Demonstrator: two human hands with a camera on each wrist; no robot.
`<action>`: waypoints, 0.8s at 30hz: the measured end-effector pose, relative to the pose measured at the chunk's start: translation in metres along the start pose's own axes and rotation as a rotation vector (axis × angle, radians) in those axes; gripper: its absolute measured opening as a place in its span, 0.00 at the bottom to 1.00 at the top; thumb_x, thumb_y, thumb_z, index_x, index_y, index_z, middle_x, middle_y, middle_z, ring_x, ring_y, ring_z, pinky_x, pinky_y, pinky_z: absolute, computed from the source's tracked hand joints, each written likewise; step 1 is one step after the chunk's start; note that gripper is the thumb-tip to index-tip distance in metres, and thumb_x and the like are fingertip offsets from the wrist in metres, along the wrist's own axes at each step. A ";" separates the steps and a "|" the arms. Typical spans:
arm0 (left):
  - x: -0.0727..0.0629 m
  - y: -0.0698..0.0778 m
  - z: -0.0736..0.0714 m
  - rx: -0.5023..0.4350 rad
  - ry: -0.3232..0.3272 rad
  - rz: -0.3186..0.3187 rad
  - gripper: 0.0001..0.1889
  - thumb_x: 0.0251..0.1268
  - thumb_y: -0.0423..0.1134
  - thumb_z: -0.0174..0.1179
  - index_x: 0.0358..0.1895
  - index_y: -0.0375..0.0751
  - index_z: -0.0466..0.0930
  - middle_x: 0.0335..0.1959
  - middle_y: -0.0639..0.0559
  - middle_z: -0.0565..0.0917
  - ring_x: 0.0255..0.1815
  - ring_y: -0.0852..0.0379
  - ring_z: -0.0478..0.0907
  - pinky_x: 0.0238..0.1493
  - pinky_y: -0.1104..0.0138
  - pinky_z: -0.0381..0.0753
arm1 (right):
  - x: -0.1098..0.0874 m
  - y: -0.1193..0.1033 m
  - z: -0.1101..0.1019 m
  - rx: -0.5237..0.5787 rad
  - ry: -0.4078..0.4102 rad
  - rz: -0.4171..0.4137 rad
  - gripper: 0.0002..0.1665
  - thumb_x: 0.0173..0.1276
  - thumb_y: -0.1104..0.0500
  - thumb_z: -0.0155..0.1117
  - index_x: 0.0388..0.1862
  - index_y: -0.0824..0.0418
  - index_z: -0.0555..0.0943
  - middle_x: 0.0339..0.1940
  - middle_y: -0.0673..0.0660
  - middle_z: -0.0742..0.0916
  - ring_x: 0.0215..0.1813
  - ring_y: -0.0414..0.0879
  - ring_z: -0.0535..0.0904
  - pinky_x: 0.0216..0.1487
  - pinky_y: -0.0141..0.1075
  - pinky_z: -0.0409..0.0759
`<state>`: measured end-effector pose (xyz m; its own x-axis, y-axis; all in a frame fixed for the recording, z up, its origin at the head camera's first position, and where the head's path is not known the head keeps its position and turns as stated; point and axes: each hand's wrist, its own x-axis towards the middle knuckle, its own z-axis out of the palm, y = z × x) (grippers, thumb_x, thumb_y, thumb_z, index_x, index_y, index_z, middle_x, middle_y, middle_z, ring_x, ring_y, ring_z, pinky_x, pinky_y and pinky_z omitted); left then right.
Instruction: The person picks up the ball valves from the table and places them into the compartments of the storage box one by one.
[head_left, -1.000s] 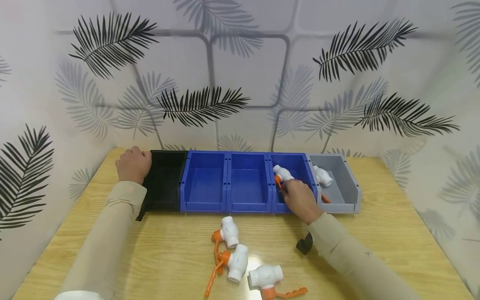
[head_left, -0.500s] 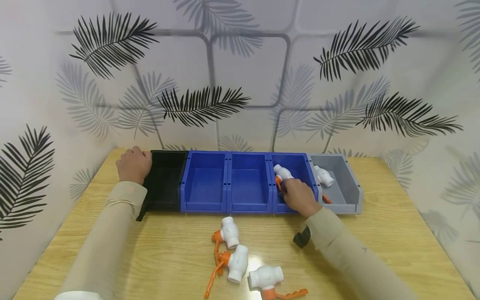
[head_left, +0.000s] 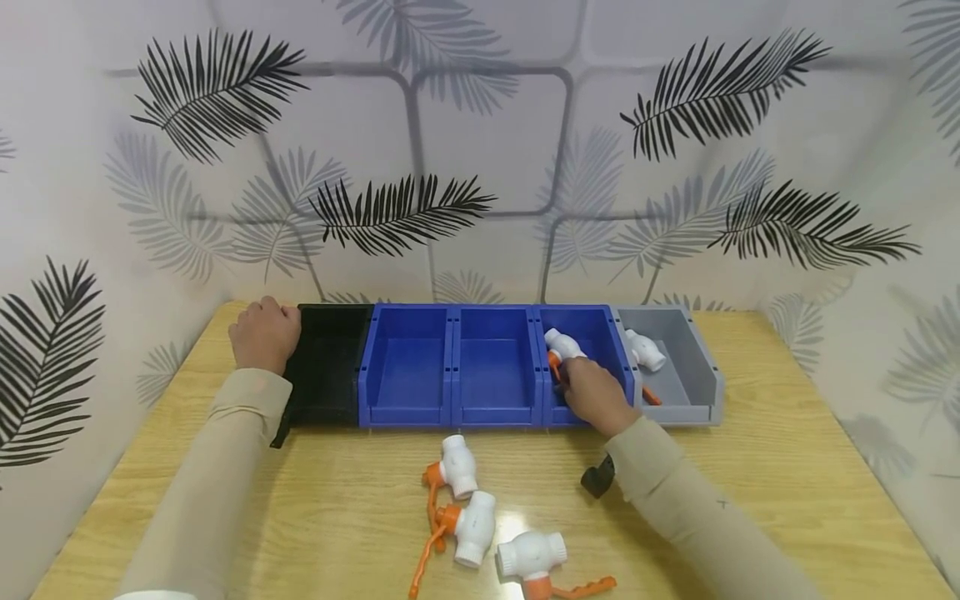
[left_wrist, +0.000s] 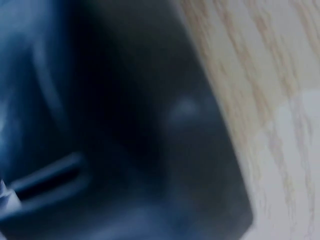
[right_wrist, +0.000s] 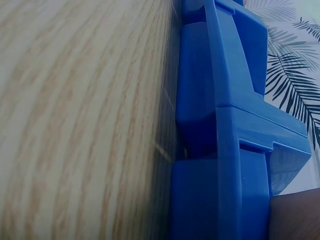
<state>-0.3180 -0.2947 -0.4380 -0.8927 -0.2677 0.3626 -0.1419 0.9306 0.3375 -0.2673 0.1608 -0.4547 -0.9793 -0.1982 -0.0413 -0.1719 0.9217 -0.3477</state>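
Note:
My right hand (head_left: 597,393) reaches down into the rightmost blue bin (head_left: 600,321). Its curled fingers hold a white ball valve (head_left: 562,342) with an orange lever; the fingertips are partly hidden by the hand. At the left end of the row, my left hand (head_left: 264,333) grips the left wall of a black bin (head_left: 326,367), fingers bent over its rim. That bin (left_wrist: 185,135) fills much of the left wrist view, blurred, with no fingers showing. Blue bin fronts (right_wrist: 195,80) appear close up in the right wrist view.
A grey bin (head_left: 678,375) at the right end holds another ball valve (head_left: 646,351). Two more blue bins stand between the black one and the rightmost blue one. On the wooden table in front lie three ball valves, one of them (head_left: 532,553) nearest the right. A patterned wall rises behind.
My right wrist has shifted slightly left while the hand stays in the rightmost blue bin at the valve. The left hand stays on the black bin. The head view has moved a little.

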 end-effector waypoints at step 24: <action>-0.003 0.004 -0.002 0.000 0.067 0.020 0.16 0.64 0.39 0.39 0.23 0.29 0.64 0.26 0.29 0.72 0.29 0.29 0.71 0.33 0.40 0.67 | -0.001 0.002 0.004 0.035 0.025 0.035 0.06 0.64 0.61 0.60 0.36 0.64 0.79 0.28 0.56 0.80 0.28 0.49 0.74 0.30 0.41 0.73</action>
<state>-0.3151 -0.2905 -0.4356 -0.8649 -0.2647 0.4265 -0.1240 0.9360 0.3293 -0.2663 0.1613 -0.4592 -0.9871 -0.1572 -0.0305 -0.1341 0.9156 -0.3790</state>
